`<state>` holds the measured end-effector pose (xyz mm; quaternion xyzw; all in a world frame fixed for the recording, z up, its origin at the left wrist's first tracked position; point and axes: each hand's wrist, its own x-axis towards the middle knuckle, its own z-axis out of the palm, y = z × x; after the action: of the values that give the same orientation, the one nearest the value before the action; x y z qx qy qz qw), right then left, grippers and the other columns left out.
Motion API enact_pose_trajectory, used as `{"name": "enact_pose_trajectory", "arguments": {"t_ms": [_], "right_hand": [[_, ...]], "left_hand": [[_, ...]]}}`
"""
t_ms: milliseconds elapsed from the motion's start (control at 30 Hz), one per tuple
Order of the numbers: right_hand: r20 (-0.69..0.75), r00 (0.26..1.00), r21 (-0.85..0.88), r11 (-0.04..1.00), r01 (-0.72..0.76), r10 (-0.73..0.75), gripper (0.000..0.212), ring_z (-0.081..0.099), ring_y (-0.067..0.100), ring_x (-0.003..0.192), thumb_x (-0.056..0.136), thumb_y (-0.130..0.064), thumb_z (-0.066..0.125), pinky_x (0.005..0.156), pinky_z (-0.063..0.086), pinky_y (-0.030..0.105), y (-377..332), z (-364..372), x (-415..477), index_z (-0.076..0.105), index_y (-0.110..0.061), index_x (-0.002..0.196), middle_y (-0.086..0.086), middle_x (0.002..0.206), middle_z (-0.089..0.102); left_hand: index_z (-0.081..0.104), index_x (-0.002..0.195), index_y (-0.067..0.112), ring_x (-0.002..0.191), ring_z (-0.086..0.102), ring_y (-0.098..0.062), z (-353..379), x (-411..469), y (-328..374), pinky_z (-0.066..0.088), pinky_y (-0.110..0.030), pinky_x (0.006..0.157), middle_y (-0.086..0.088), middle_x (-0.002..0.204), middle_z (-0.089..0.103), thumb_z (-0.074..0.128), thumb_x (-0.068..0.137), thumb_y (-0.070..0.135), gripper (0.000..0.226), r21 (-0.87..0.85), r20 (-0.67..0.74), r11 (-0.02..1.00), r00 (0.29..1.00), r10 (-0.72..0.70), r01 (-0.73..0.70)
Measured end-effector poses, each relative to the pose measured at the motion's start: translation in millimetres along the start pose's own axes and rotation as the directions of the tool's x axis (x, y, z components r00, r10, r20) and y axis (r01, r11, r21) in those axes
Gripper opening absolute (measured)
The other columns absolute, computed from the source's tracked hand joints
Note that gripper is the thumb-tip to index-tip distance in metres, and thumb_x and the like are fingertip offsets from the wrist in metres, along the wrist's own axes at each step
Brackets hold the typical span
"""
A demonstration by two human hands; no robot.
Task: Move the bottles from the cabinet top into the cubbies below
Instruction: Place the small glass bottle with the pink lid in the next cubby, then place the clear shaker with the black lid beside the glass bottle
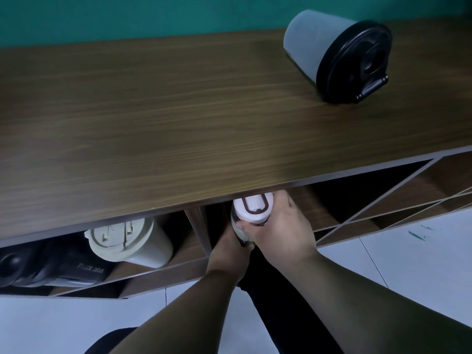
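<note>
A white bottle point(251, 209) with a brown-edged lid sits at the mouth of the middle cubby, just under the front edge of the wooden cabinet top point(178, 111). My right hand point(277, 226) wraps around its right side and my left hand point(229, 247) holds it lower down on the left. A grey bottle with a black lid point(339, 54) stands on the cabinet top at the back right. In the left cubby lie a cream bottle point(130, 242) and a black sport bottle point(51, 267).
A vertical divider point(201, 231) separates the left cubby from the middle one. More cubbies point(398, 190) with slanted dividers run to the right. A teal wall point(153, 16) rises behind the cabinet. Pale floor tiles point(398, 256) lie below.
</note>
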<state>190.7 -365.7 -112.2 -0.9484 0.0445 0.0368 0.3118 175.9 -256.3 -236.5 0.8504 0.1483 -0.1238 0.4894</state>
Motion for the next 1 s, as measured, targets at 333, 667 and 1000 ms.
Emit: {"name": "enact_pose_trajectory", "arguments": {"t_ms": [333,667,1000], "right_hand": [[0.02,1.0,0.062,0.998,0.002,-0.003,0.078,0.057,0.016,0.119,0.064,-0.048,0.086,0.091,0.047,0.03,1.6,2.0,-3.4,0.043,-0.026,0.126,-0.01,0.123,0.053],[0.127,0.99,0.022,0.998,-0.061,0.058,0.096,0.042,0.024,0.14,0.074,-0.031,0.065,0.11,0.042,0.046,0.9,-45.4,-37.8,0.015,-0.033,0.156,-0.001,0.154,0.041],[-0.186,0.923,0.432,0.872,-0.23,0.336,0.017,0.068,0.025,0.093,0.085,-0.028,0.057,0.087,0.055,0.047,-0.5,-100.2,-72.9,0.072,-0.026,0.093,-0.001,0.091,0.074]], "left_hand": [[0.06,0.126,0.045,0.106,0.068,0.001,-6.3,-6.8,8.0,0.055,-0.027,0.092,0.024,0.108,0.073,0.068,0.088,0.032,0.042,-0.036,0.015,0.999,1.0,0.019,-0.018],[0.057,0.13,0.023,0.102,0.075,-0.022,-40.6,-61.1,24.5,0.063,-0.048,0.091,0.002,0.113,0.077,0.08,0.071,0.026,0.063,-0.333,0.17,0.927,0.978,-0.12,0.171],[0.063,0.107,0.045,0.108,0.068,-0.008,-69.8,-115.9,74.9,0.049,-0.024,0.1,0.017,0.108,0.072,0.075,0.091,0.03,0.025,-0.215,0.279,0.967,0.941,0.194,-0.136]]}}
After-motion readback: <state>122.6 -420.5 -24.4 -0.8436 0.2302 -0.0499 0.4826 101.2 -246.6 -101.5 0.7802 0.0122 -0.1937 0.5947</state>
